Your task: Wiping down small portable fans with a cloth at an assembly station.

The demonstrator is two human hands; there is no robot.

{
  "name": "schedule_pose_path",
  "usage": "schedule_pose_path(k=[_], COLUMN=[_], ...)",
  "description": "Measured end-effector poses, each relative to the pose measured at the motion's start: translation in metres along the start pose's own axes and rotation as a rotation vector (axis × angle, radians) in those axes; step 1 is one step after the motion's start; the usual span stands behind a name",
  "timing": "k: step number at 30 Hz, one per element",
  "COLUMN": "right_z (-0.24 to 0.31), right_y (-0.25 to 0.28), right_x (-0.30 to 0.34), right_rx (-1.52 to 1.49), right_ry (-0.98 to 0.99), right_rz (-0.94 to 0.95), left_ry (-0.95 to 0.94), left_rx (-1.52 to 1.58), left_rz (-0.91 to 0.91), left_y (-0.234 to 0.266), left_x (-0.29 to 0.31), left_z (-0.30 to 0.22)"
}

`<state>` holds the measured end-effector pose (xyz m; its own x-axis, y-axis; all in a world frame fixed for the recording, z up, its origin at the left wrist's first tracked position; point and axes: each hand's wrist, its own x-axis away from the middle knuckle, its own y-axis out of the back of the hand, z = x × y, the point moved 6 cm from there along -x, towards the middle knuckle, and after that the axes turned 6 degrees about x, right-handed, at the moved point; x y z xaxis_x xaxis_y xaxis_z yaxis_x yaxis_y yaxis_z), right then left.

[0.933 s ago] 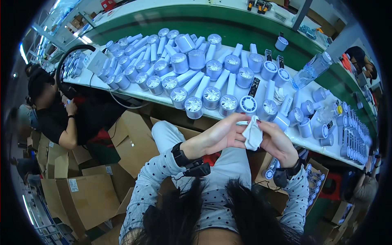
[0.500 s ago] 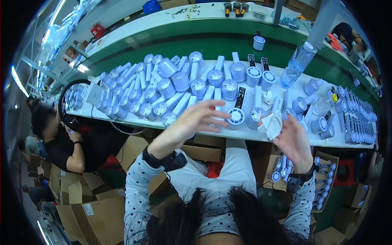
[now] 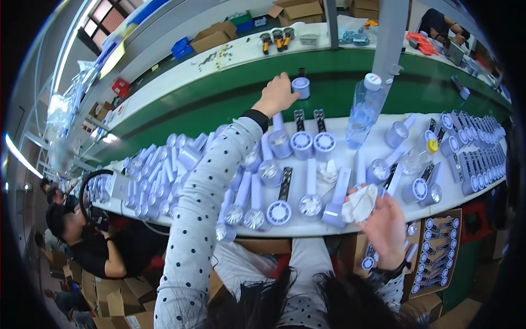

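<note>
My left hand [image 3: 276, 94] is stretched far forward over the green conveyor belt, its thumb and fingers apart. Its fingertips are right beside a small lavender handheld fan [image 3: 301, 89] with a dark exposed strip; whether they touch it is unclear. Near the table's front edge, my right hand [image 3: 385, 226] holds a crumpled white cloth [image 3: 360, 203] between thumb and fingers. Just left of that cloth lies a closed lavender fan [image 3: 335, 200]. Another fan with a bare circuit board in its handle [image 3: 279, 211] lies farther left.
Many lavender fans [image 3: 159, 175] crowd the white table's left side. A water bottle [image 3: 364, 112] and a yellow-capped bottle [image 3: 419, 159] stand to the right, near rows of open-handled fans [image 3: 475, 170]. Below is a carton of fans [image 3: 436, 255]. Another person [image 3: 87, 241] sits at left.
My left hand has gone from above the near table edge forward to the fan on the belt. My right hand still keeps the cloth, and the view has shifted.
</note>
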<state>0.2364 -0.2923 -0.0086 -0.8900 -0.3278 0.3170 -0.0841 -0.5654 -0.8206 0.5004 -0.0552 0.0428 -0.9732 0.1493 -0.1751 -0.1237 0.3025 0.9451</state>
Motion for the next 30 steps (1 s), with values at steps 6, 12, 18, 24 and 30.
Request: schedule_pose_path(k=[6, 12, 18, 24, 30], right_z=[-0.010, -0.006, -0.002, -0.020, -0.043], right_y=[0.007, 0.026, 0.025, 0.039, 0.016], right_x=[0.011, 0.022, 0.019, 0.023, 0.027], right_rx=[0.007, 0.028, 0.006, -0.074, -0.083], right_ry=[0.072, 0.266, 0.305, 0.314, 0.219], right_rz=[-0.064, -0.250, -0.249, -0.216, -0.155], left_ry=[0.316, 0.340, 0.391, 0.356, 0.401], left_rx=[0.217, 0.297, 0.458, 1.366, 1.576], left_rz=[-0.160, 0.018, -0.069, 0.109, 0.194], left_y=[-0.081, -0.110, -0.068, 0.053, 0.141], left_x=[-0.078, -0.090, -0.077, -0.003, 0.138], left_z=[0.048, 0.076, 0.081, 0.037, 0.018])
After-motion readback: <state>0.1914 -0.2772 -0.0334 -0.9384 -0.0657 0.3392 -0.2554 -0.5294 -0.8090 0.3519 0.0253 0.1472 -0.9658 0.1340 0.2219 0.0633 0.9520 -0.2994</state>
